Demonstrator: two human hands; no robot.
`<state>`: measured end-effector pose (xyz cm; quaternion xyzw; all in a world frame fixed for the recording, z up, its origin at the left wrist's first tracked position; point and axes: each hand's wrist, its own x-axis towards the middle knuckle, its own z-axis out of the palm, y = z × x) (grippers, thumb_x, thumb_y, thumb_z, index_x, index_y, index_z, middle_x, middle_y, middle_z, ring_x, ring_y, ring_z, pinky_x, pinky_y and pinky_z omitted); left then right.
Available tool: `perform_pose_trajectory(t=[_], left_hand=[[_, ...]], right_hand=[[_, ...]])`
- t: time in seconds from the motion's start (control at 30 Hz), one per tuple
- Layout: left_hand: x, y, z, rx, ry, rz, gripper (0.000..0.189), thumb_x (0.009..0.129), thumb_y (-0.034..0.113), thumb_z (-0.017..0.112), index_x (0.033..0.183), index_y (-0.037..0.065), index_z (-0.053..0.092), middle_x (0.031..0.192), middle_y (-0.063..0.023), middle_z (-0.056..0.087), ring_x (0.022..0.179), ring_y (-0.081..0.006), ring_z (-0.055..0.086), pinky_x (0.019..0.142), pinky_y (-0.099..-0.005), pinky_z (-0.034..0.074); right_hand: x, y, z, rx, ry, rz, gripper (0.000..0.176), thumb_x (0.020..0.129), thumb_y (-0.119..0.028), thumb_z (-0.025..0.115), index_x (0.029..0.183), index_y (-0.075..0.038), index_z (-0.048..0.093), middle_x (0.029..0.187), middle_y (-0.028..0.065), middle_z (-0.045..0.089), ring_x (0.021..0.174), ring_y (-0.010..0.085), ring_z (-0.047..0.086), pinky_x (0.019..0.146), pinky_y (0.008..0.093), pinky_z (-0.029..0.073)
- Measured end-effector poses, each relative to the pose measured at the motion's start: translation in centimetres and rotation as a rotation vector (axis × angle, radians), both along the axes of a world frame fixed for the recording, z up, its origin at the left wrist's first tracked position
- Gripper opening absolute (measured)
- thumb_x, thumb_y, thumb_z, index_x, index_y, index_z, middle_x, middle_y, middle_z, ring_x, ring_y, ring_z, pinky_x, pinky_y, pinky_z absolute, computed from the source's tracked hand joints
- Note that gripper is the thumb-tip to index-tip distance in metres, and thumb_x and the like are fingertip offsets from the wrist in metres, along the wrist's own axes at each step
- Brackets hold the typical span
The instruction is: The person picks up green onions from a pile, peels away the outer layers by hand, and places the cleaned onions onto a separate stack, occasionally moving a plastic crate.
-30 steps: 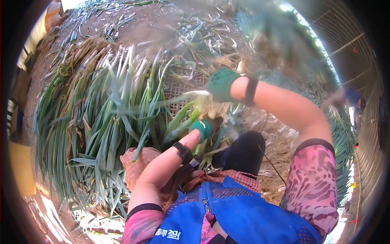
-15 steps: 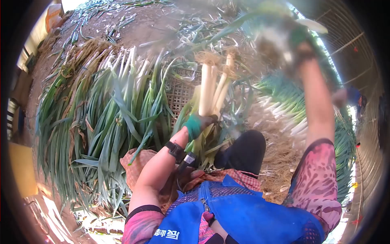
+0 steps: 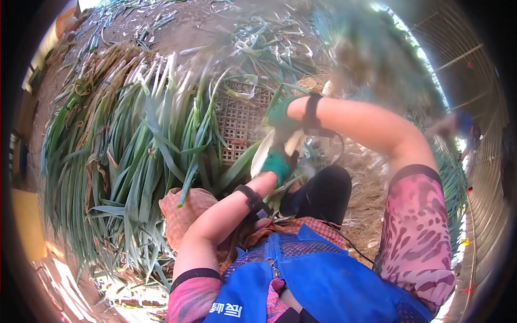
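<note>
My left hand (image 3: 277,166), in a green glove, is closed round a small bunch of long green onions (image 3: 263,152) in front of my knee. Just above it, my right hand (image 3: 284,116), gloved too, is bent in over the same bunch with its fingers curled round the stems. White stem parts show between the two hands. Most of the bunch and the fingertips are hidden by the gloves. A perforated plastic crate (image 3: 237,121) lies right behind the hands.
A broad row of green onions (image 3: 129,140) lies to the left. More onions (image 3: 371,59) are heaped at the upper right, blurred. Trimmings (image 3: 269,46) litter the ground ahead, and dry root scraps (image 3: 369,210) lie by my right knee. Another person (image 3: 466,129) is at the far right.
My right hand has swung from the upper right, where it was blurred, down to the bunch. My left hand has moved slightly right, still gripping the onions, whose upright stems are now mostly covered.
</note>
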<state>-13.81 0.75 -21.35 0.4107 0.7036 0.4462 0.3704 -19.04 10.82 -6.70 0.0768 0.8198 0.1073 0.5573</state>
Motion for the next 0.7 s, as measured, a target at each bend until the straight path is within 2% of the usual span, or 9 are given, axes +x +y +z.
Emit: perform_pose_trajectory(t=[0.1,0.13,0.2,0.33,0.43,0.5,0.57,0.67,0.7], left_hand=[[-1.0,-0.1,0.5,-0.095,-0.071,-0.103,0.059,0.082,0.034,0.063,0.131,0.005,0.049,0.113,-0.0255,0.063,0.108,-0.0421,0.060,0.091,-0.0479,0.048],[-1.2,-0.3,1.1,-0.061,-0.064,-0.087,0.057,0.082,0.030,0.063,0.132,0.006,0.049,0.113,-0.0251,0.064,0.108,-0.0418,0.060,0.090,-0.0474,0.049],[-0.8,0.9,-1.8,-0.017,-0.118,-0.118,0.055,0.081,0.028,0.064,0.130,0.006,0.050,0.109,-0.0228,0.066,0.103,-0.0381,0.064,0.087,-0.0440,0.050],[-2.1,0.5,-1.3,-0.007,-0.258,-0.105,0.049,0.080,0.025,0.068,0.123,0.004,0.056,0.097,-0.0152,0.069,0.087,-0.0250,0.067,0.078,-0.0355,0.052],[-5.1,-0.7,0.1,-0.029,-0.403,-0.103,0.047,0.078,0.028,0.073,0.116,0.003,0.062,0.090,-0.0101,0.068,0.080,-0.0162,0.063,0.073,-0.0316,0.051],[-6.3,0.3,-1.9,-0.009,-0.473,-0.069,0.047,0.077,0.030,0.073,0.112,0.000,0.064,0.090,-0.0083,0.068,0.081,-0.0155,0.062,0.073,-0.0311,0.050],[-8.0,0.0,0.5,-0.010,-0.402,-0.082,0.044,0.078,0.029,0.073,0.111,0.000,0.064,0.090,-0.0074,0.067,0.081,-0.0152,0.061,0.074,-0.0314,0.050],[-8.5,1.4,-1.4,0.090,-0.537,-0.030,0.040,0.081,0.027,0.071,0.111,0.002,0.063,0.094,-0.0061,0.066,0.083,-0.0158,0.059,0.076,-0.0321,0.050],[-8.7,1.4,-1.4,0.150,-0.492,-0.056,0.038,0.082,0.026,0.070,0.111,0.002,0.063,0.095,-0.0059,0.065,0.084,-0.0158,0.058,0.077,-0.0322,0.050]], right_hand=[[1.1,2.0,-0.6,-0.160,0.377,-0.163,0.051,0.082,-0.036,0.064,0.127,-0.012,0.059,0.115,0.0158,0.066,0.108,0.0318,0.063,0.090,0.0419,0.050],[1.4,1.7,0.6,-0.147,0.500,-0.384,0.049,0.082,-0.033,0.063,0.127,-0.014,0.058,0.113,0.0151,0.066,0.105,0.0313,0.063,0.089,0.0417,0.050],[1.4,4.8,0.9,-0.279,0.626,-0.397,0.047,0.082,-0.032,0.064,0.124,-0.012,0.060,0.110,0.0152,0.067,0.102,0.0308,0.064,0.088,0.0411,0.051],[2.5,10.4,6.6,-0.114,0.990,-0.434,0.043,0.084,-0.031,0.062,0.122,-0.012,0.061,0.110,0.0143,0.067,0.101,0.0299,0.064,0.087,0.0398,0.051],[4.5,14.0,12.1,0.100,1.198,-0.465,0.041,0.085,-0.029,0.060,0.121,-0.012,0.062,0.110,0.0136,0.067,0.100,0.0292,0.064,0.087,0.0388,0.050],[6.2,14.5,14.0,0.186,1.232,-0.477,0.039,0.085,-0.028,0.059,0.121,-0.012,0.063,0.110,0.0132,0.067,0.100,0.0287,0.064,0.087,0.0381,0.050],[7.6,13.1,13.4,0.173,1.191,-0.475,0.038,0.086,-0.027,0.058,0.120,-0.012,0.063,0.110,0.0127,0.067,0.100,0.0283,0.065,0.087,0.0375,0.050],[8.7,8.6,7.8,0.007,1.025,-0.466,0.036,0.087,-0.026,0.056,0.119,-0.012,0.064,0.109,0.0120,0.068,0.099,0.0276,0.065,0.086,0.0365,0.050],[8.7,6.9,5.3,-0.058,0.959,-0.464,0.035,0.087,-0.026,0.056,0.118,-0.012,0.065,0.109,0.0118,0.068,0.099,0.0274,0.065,0.086,0.0361,0.050]])
